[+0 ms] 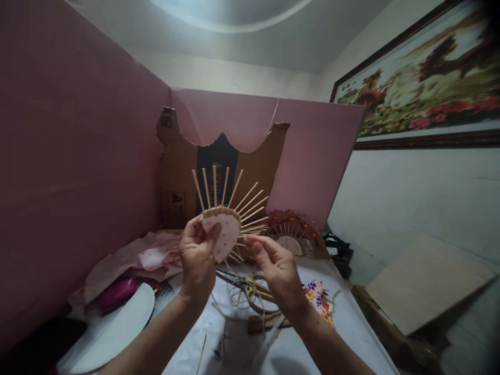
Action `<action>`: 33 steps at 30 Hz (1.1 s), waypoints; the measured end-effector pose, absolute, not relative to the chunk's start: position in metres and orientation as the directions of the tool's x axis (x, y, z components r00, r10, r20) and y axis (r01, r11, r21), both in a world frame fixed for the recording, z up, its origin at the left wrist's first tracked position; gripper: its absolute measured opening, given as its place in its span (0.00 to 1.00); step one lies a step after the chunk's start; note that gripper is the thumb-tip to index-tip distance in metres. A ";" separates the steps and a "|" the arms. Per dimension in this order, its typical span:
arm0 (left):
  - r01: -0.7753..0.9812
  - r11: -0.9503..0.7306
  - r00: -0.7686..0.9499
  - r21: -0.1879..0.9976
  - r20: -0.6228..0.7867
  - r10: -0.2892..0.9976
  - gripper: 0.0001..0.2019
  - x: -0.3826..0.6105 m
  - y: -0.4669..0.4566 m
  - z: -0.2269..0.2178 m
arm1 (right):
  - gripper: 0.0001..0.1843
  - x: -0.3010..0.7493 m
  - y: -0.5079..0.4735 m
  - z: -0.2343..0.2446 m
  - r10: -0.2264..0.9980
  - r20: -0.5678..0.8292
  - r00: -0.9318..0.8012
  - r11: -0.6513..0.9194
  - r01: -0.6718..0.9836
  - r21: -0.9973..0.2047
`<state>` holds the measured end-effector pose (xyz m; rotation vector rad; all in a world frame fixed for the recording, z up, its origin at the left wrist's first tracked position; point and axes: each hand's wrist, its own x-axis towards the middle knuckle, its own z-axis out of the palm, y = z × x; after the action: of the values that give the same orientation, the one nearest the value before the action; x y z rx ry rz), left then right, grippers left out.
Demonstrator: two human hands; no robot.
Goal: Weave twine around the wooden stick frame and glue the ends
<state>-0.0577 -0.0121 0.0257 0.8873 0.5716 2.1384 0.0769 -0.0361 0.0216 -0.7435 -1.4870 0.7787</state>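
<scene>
My left hand (197,255) is closed on a small round base covered in pink dotted cloth (224,232), held up over the table. Thin wooden sticks (230,198) fan out from its rim like spokes, with a woven cord band at their foot. My right hand (273,265) is just right of it, fingers pinched near the lower sticks, apparently on a thin cord I cannot make out clearly.
A finished woven piece with red dots (292,229) stands behind. Scissors (244,285), loose cord, flowered cloth (318,297), pink cloth scraps (148,255), a white oval plate (121,325) and a magenta object (117,291) lie on the white table. Pink boards and cardboard wall the back and left.
</scene>
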 end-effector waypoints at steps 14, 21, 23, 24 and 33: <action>0.303 -0.942 0.277 -0.144 0.959 -0.057 0.22 -0.025 -0.035 -0.017 | 0.20 0.063 -0.077 -0.017 0.826 0.557 0.086 0.534 -0.434 -0.725; 0.442 -0.896 0.373 -0.041 0.917 0.142 0.16 -0.036 -0.037 -0.029 | 0.15 0.078 -0.065 -0.018 0.935 0.270 0.231 0.356 -0.629 -0.692; 0.542 -0.832 0.244 0.117 0.926 0.289 0.11 -0.049 -0.035 -0.031 | 0.14 0.093 -0.055 -0.016 0.918 0.264 0.295 0.392 -0.582 -0.713; 0.578 -0.789 0.144 0.208 0.926 0.349 0.08 -0.055 -0.034 -0.032 | 0.14 0.102 -0.050 -0.016 0.903 0.278 0.328 0.422 -0.553 -0.718; 0.513 -0.565 0.049 0.646 0.636 0.771 0.15 -0.058 -0.026 -0.038 | 0.09 0.153 -0.038 -0.023 0.862 0.400 0.311 0.506 -0.517 -0.690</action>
<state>-0.0578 -0.0256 -0.0376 2.0813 1.3113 1.5254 0.1526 -0.0380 -0.0226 -0.4850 -0.8318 0.9588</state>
